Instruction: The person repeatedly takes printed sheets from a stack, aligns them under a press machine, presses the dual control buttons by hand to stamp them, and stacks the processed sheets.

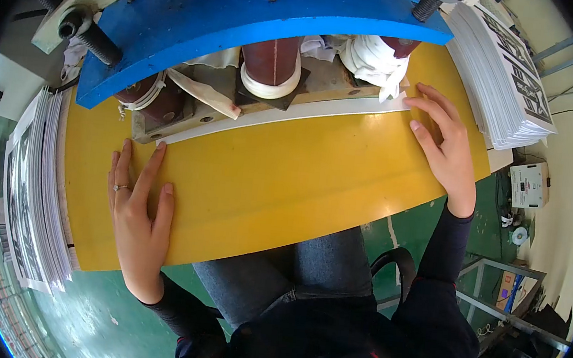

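A long narrow white strip (286, 114) lies on the yellow tabletop (265, 184), along the front edge of the machine's base. My left hand (139, 223) rests on the tabletop with its fingers spread, and its index fingertip is at the strip's left end. At the strip's right end is my right hand (447, 146), fingers apart and slightly curved, the fingertips touching or very close to the strip. Neither hand grips anything. Above the strip spans a blue metal plate (274, 22) with large bolts, which hides part of the base behind it.
Brown cylinders (270, 60) stand under the blue plate, with white cloth (373, 62) wrapped around the right one. A stack of printed sheets (500, 75) stands at the right, another stack (37, 189) at the left. A metal frame (505, 276) is on the lower right.
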Available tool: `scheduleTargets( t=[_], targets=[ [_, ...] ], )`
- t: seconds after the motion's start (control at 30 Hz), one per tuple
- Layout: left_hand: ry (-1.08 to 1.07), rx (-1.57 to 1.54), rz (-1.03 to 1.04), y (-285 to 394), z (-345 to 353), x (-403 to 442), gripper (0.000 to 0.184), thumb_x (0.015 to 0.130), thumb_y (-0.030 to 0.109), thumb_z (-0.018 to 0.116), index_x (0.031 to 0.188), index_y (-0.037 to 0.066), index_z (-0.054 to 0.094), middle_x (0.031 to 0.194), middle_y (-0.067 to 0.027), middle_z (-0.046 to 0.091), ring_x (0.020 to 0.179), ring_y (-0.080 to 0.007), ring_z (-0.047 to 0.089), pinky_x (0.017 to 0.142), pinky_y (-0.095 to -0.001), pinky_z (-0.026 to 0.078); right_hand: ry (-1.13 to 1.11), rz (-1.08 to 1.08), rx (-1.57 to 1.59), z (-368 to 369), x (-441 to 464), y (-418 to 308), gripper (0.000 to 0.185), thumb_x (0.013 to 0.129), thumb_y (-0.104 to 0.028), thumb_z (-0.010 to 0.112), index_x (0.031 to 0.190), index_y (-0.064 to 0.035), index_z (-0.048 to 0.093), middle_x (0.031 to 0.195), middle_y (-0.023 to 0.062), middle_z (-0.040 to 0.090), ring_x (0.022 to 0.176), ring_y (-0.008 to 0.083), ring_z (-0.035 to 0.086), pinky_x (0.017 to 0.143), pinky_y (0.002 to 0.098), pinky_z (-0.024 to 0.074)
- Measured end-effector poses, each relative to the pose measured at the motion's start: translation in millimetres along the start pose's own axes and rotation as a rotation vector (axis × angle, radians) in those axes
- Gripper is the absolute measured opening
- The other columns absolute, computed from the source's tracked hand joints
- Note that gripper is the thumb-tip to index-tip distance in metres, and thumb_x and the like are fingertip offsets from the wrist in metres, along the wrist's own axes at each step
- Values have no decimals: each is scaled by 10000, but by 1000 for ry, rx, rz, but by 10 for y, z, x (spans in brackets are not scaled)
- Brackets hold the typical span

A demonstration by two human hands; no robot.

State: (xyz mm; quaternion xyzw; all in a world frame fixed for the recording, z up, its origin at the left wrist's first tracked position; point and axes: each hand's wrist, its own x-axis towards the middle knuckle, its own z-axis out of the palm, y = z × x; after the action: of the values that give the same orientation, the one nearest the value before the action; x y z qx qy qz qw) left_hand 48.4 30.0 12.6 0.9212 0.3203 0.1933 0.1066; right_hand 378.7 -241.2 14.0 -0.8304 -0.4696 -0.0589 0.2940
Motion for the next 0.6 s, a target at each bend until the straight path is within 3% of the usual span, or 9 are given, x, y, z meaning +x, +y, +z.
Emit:
scheduleTargets(
  t=[0.6],
  targets=[
    [3,10,22,-28,11,0,459,944,177,595,1400,195,642,1562,-228,435,1457,-476,358,1185,-531,301,4,0,14,0,7,-18,282,909,-112,657,1188,-94,695,1360,205,609,1299,393,550,1085,434,427]
  ],
)
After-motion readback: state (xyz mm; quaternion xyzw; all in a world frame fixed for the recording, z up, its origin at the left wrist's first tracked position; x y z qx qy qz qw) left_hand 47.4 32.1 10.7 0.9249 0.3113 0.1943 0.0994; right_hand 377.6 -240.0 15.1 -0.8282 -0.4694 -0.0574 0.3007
